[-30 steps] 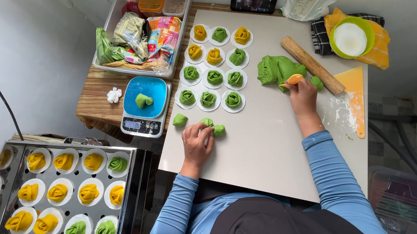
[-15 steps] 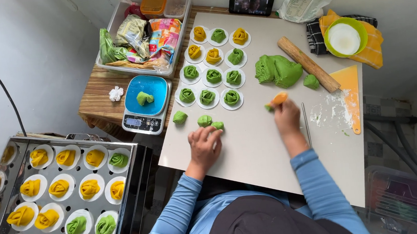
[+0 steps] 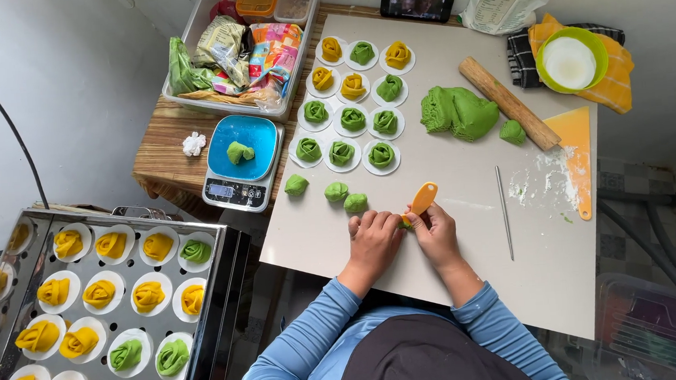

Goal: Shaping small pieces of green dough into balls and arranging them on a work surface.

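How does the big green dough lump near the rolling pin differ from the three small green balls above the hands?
The big green dough lump is one large, uneven mass; the three small green balls are little, rounded portions. The lump lies against the rolling pin; the balls sit in a row near the hands. Both are the same green and rest on the white board.

Matt pale board (image 3: 471,284), wooden rolling pin (image 3: 509,102), shiny metal steamer tray (image 3: 219,301).

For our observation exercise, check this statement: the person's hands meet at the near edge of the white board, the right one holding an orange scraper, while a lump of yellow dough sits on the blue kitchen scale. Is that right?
Not quite. The head view shows the lump of dough on the blue kitchen scale is green, not yellow. The rest holds: the left hand and right hand meet on the white board, the right holding the orange scraper.
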